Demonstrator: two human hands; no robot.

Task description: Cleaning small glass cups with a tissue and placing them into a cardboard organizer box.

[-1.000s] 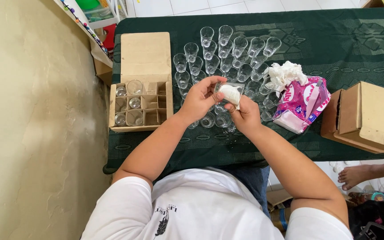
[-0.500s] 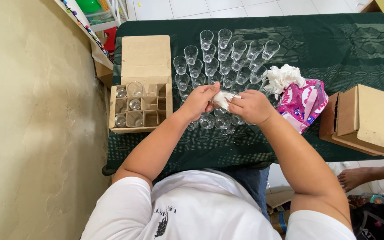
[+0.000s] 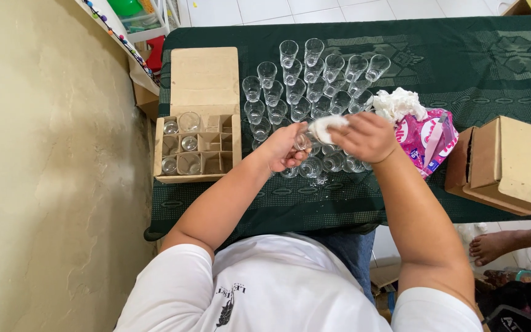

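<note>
Green cloth (image 3: 493, 67) covers the table, where the left hand (image 3: 284, 147) grips a small glass (image 3: 303, 142) just above the clustered glasses (image 3: 314, 80) while the right hand (image 3: 367, 136) pinches a white tissue (image 3: 326, 125) against its mouth; best to hold the glass steady and turn the tissue gently.

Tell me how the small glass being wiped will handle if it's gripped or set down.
The glass in the left hand looks clear and thin, so probably fragile and slippery. The right hand presses a tissue into it. Tall and narrow, it may tip.
</note>
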